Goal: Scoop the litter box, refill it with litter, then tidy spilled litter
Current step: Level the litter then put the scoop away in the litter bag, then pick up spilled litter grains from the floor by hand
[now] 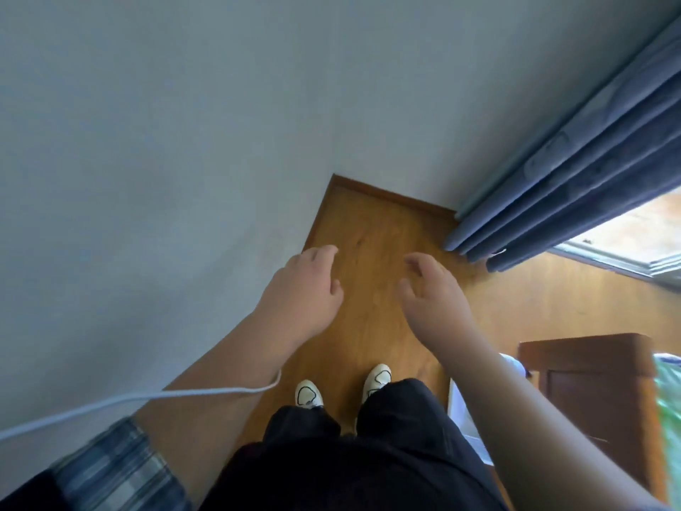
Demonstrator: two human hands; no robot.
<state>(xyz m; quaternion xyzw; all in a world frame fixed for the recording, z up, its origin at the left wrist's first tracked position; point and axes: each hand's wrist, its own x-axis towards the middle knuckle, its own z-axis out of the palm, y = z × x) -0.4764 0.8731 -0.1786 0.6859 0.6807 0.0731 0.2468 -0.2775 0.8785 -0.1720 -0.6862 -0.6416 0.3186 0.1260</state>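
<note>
My left hand [302, 289] and my right hand [435, 293] hang side by side in the air over a bare wooden floor [368, 230], palms down, fingers loosely curled, holding nothing. I am standing, with my two white shoes [342, 389] below the hands. No litter box, scoop or litter can be made out in this view. A white boxy thing [460, 411] shows partly behind my right forearm, too hidden to identify.
A grey wall [184, 142] runs along the left and meets another wall in the corner ahead. Blue curtains [571, 186] hang at the right beside a bright window. A brown wooden cabinet [589, 381] stands at lower right. A white cable [147, 398] crosses my left forearm.
</note>
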